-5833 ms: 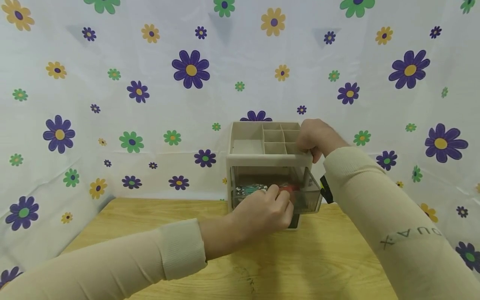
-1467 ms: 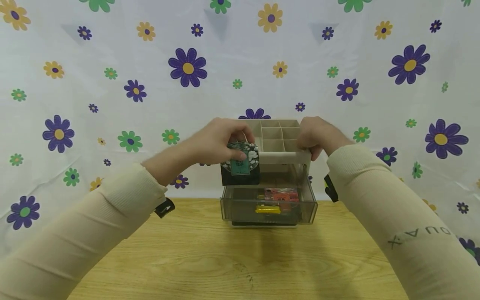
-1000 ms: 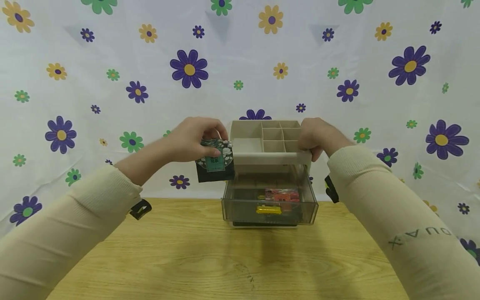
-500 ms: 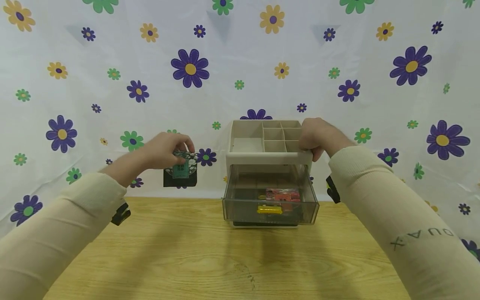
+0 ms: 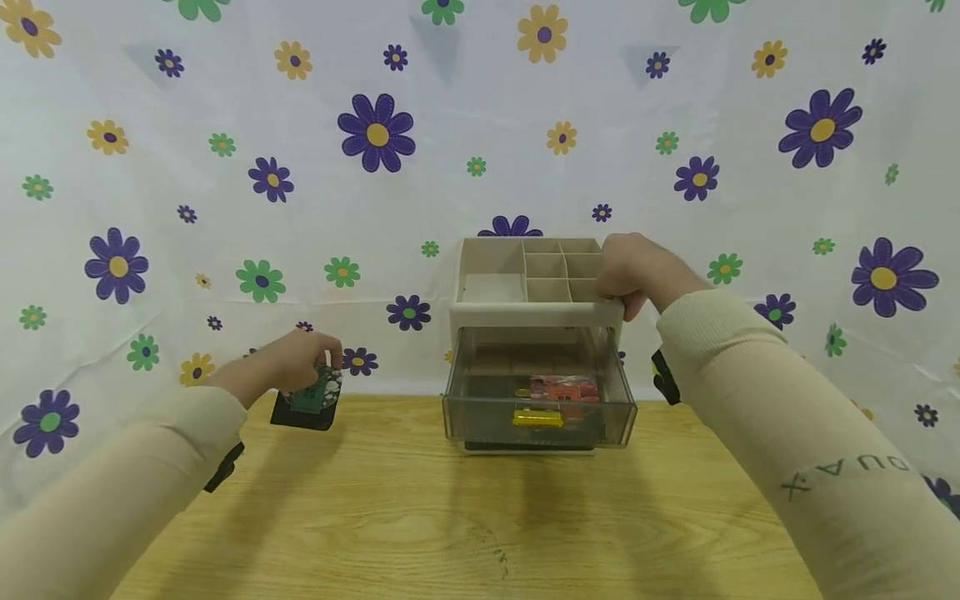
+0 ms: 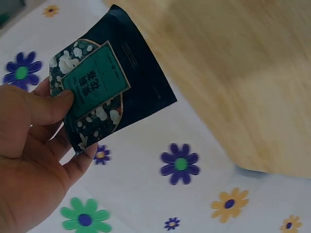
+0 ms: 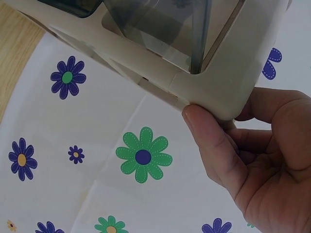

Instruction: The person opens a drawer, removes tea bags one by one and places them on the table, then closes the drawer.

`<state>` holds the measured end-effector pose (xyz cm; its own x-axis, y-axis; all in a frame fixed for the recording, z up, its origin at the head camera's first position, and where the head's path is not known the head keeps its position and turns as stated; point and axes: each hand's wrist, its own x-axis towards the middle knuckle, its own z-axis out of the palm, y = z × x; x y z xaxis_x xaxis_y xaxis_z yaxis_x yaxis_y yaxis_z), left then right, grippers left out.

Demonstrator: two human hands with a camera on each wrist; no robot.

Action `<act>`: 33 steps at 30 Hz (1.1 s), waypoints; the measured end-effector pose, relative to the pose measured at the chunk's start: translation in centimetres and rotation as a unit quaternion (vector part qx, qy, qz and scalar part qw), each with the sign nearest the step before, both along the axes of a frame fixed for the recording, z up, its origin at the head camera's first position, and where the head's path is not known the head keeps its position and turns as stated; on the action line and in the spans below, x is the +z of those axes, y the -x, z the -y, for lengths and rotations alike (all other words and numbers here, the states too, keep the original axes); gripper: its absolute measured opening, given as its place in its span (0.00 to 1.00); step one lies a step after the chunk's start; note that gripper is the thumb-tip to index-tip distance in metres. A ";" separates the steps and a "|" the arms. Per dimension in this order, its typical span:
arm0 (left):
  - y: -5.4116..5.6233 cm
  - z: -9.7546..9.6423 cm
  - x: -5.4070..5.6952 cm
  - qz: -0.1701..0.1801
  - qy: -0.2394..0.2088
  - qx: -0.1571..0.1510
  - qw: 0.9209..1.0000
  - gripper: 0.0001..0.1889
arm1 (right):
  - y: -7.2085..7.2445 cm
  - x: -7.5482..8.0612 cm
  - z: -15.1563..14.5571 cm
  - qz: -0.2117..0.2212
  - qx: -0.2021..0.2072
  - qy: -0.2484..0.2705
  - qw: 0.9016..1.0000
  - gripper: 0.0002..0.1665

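Observation:
My left hand point(image 5: 296, 360) pinches a dark green tea sachet point(image 5: 309, 400) by one edge, over the table's back left. In the left wrist view the thumb presses on the sachet point(image 6: 136, 73) beside its teal label with white flowers. My right hand point(image 5: 633, 271) grips the top right corner of a cream storage box point(image 5: 525, 315). The right wrist view has thumb and fingers round that corner of the box point(image 7: 228, 77). Below it, the box's clear grey drawer point(image 5: 487, 425) with a yellow handle is pulled out. A red packet point(image 5: 566, 390) lies inside the drawer on its right.
The box stands at the back of a wooden table point(image 5: 397, 508). Its top has one large compartment and several small ones. Behind the table hangs a white cloth point(image 5: 450, 200) printed with flowers. A second, dark drawer shows low in the box.
The drawer came further out, and my left hand took the tea sachet from it. The hand has since carried the sachet left and down toward the table. My right hand has stayed on the box corner.

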<state>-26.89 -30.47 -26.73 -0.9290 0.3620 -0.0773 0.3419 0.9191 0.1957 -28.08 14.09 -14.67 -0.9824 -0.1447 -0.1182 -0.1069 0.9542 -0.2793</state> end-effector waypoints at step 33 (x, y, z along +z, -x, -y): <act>-6.3 6.0 -9.0 -0.026 0.041 -0.053 0.997 0.21 | 0.1 -0.2 -0.2 0.001 0.004 0.003 1.000 0.14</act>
